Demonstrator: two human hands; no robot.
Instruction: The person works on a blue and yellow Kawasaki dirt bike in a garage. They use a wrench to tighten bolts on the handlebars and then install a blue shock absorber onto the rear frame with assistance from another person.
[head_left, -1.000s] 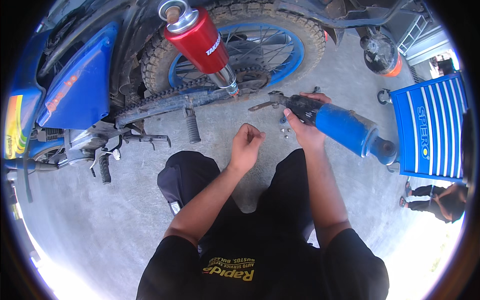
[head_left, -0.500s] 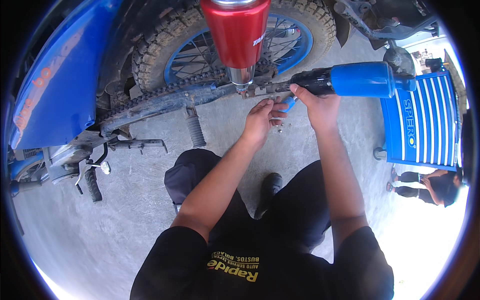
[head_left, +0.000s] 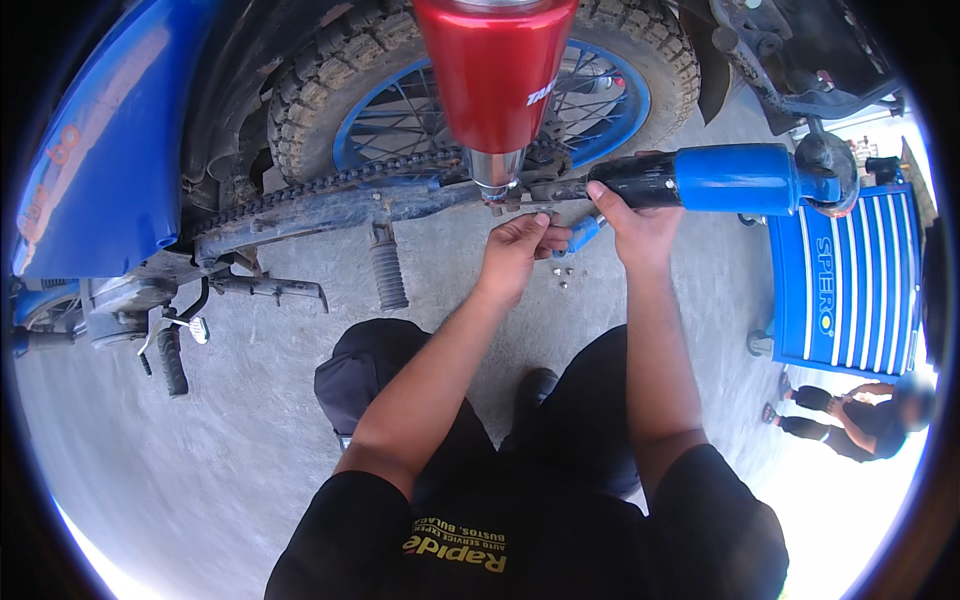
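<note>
My right hand (head_left: 643,232) grips a blue-and-black shock absorber (head_left: 735,180), held nearly horizontal with its metal end at the swingarm (head_left: 365,205). Just below the bottom mount of a red shock absorber (head_left: 495,75), my left hand (head_left: 515,258) has its thumb and fingers curled together; what lies between them is hidden. A blue object (head_left: 582,236), perhaps a tool, shows between my two hands, by the left fingertips. Small metal hardware (head_left: 565,283) lies on the concrete floor beneath them.
The motorcycle's blue panel (head_left: 95,150), rear wheel (head_left: 350,60) and footpeg (head_left: 388,275) surround the work. At the right stand a blue tool cabinet (head_left: 840,280) and, below it in view, another person (head_left: 870,425). My knees are under my arms.
The blue shock has swung level, its end now at the swingarm. My left hand has risen toward the lower mount, and the red shock looms larger in view.
</note>
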